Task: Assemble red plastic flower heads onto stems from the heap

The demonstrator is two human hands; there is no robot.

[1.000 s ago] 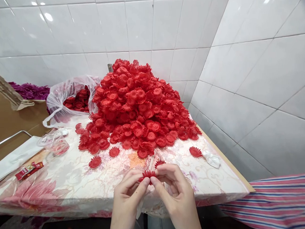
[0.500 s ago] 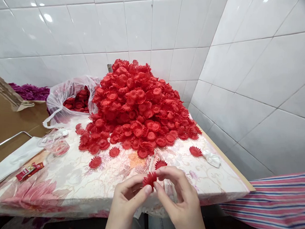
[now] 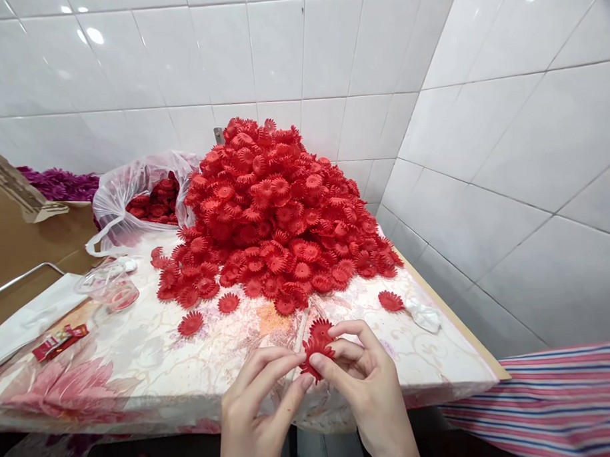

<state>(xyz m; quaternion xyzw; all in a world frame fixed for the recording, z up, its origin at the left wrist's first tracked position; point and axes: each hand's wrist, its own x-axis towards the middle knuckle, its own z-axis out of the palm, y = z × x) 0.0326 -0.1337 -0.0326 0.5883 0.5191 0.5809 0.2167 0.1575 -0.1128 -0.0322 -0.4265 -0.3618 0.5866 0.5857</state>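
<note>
Ur R hand (image 3: 367, 374) pinches red flower (image 3: 314, 362); L hand (image 3: 262, 390) at its left edge, grip unclear. 2nd flower (image 3: 321, 328) just beyond, big red pile (image 3: 285, 214) far side.

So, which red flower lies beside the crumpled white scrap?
The lone, round, spiky-petalled red flower beyond the right hand; other loose ones lie further left.

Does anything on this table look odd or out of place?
Two things seem out of place: a small shiny red packet on the left and a crumpled white wad on the right. Both resemble litter, unlike the large heap of red flower-shaped pieces.
</note>
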